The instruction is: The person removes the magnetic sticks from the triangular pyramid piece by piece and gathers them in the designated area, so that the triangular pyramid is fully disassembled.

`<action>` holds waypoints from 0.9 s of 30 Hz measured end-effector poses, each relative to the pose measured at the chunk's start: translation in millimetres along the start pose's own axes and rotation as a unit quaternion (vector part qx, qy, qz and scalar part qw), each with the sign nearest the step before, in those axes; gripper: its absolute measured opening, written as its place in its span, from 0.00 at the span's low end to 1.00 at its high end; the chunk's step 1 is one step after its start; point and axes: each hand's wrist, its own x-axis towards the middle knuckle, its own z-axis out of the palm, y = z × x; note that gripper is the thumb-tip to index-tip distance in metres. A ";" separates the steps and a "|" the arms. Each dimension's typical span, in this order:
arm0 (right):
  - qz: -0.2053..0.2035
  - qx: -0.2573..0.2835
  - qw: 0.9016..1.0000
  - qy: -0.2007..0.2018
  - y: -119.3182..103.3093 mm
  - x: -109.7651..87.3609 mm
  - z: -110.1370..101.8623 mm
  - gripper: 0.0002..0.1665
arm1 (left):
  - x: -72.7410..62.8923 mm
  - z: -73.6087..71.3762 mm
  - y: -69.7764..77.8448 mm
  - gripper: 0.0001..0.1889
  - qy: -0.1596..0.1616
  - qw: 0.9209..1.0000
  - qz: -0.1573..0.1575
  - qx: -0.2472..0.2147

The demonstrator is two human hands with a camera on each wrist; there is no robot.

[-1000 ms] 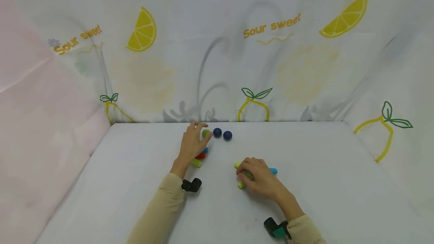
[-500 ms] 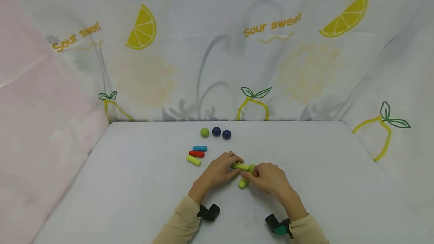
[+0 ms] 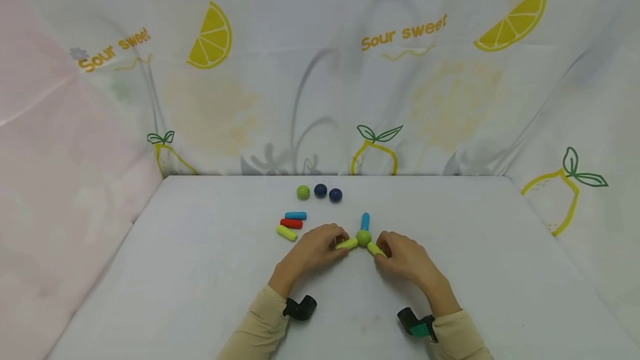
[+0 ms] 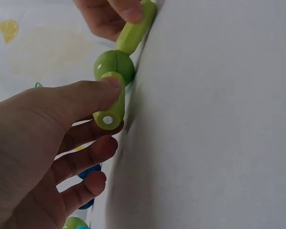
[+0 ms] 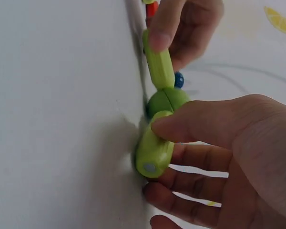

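Left hand (image 3: 316, 248) pinches a yellow stick (image 3: 347, 244) slanting near-left; right hand (image 3: 409, 258), another stick (image 3: 375, 249) slanting near-right; blue stick (image 3: 365, 221) points far.

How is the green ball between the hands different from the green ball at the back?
The front ball has a blue stick and two lime sticks against it; no stick touches the back ball.
The front ball is between the left hand and right hand; the back ball is beside a dark blue ball.
Both are green and round.
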 end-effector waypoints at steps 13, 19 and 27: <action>-0.109 -0.003 0.992 0.071 17.5 9.8 5.7 0.13 | -9.5 -11.9 -6.5 0.10 -0.062 0.996 0.051 -0.028; -0.165 0.060 0.983 0.045 16.5 13.8 11.4 0.15 | -9.4 -8.9 -4.5 0.09 -0.049 0.997 0.055 -0.023; -0.156 0.055 0.984 0.065 12.0 14.3 19.5 0.17 | -9.8 -6.3 -3.6 0.09 -0.049 0.998 0.049 -0.014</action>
